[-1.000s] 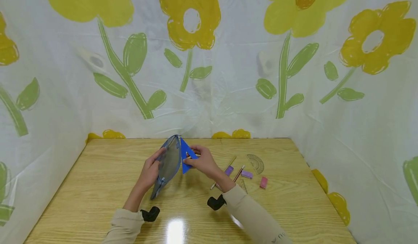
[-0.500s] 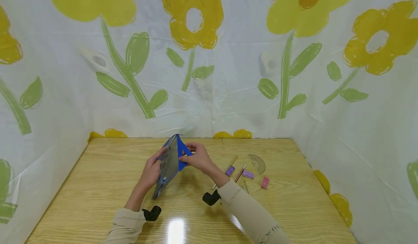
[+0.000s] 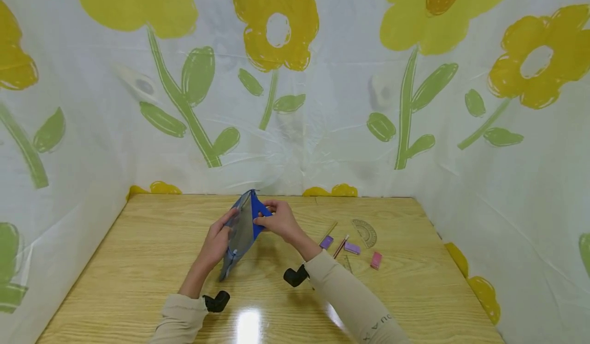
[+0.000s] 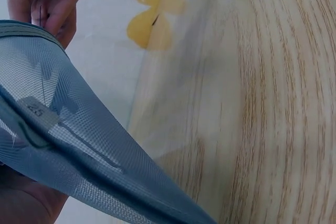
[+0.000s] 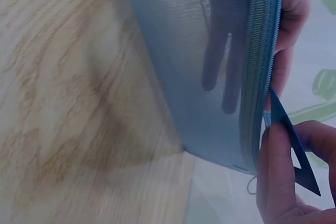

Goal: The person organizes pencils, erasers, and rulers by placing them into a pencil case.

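Your right hand (image 3: 282, 223) was clamped on the blue set square (image 3: 256, 206), which it pinched between thumb and fingers. The set square was to the left of these fingers, just between them and the mesh zipper pouch (image 3: 241, 229). Its long edge stood nearly upright in the head view, along the right side of the pouch. In the right wrist view, one of its sharp corners met the edge with the zipper (image 5: 261, 56); you could not tell whether a part was already inside.

Your left hand (image 3: 216, 239) was closed around the pouch from the left and held it tilted above the tabletop (image 3: 161, 246). Two of its fingers showed through the mesh, but it was unclear if they were inside or behind. What else the pouch contained, you could not tell.

To the right of the pouch, well apart, lay a protractor (image 3: 365, 233), a dark red pencil (image 3: 341, 246), two purple erasers (image 3: 352, 248) and a pink eraser (image 3: 376, 260).
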A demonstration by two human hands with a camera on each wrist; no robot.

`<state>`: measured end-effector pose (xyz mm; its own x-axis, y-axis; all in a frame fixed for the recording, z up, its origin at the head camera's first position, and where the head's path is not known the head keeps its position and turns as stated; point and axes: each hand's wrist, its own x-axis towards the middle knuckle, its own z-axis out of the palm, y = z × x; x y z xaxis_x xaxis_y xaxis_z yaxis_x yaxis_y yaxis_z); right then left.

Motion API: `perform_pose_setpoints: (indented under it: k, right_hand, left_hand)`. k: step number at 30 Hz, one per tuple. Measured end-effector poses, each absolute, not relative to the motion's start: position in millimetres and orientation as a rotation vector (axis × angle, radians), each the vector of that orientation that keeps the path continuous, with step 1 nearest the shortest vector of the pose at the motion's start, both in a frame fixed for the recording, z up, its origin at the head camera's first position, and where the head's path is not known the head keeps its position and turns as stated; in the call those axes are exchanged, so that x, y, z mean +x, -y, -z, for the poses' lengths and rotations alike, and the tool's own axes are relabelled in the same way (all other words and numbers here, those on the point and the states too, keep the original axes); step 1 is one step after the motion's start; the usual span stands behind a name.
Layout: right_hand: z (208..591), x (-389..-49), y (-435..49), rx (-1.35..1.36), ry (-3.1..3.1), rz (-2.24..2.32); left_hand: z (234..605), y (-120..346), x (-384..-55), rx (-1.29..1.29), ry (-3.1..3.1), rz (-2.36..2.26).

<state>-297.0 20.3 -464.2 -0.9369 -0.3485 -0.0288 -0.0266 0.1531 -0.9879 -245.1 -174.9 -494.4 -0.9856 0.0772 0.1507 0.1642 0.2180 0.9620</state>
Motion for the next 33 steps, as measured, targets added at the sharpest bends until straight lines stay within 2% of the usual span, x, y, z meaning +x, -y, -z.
perform_pose_setpoints:
  k: [24,33]
  right_hand:
    - [455.7,-295.2,-17.7,-0.332,-2.204,1.864]
    - [453.5,-290.3,-22.1,-0.420,-2.174,1.898]
  left_hand:
    - [491.6,172.8,-245.0,-0.227,2.419,1.912]
    - [493.7,175.0,-246.0,-0.191,2.415,1.914]
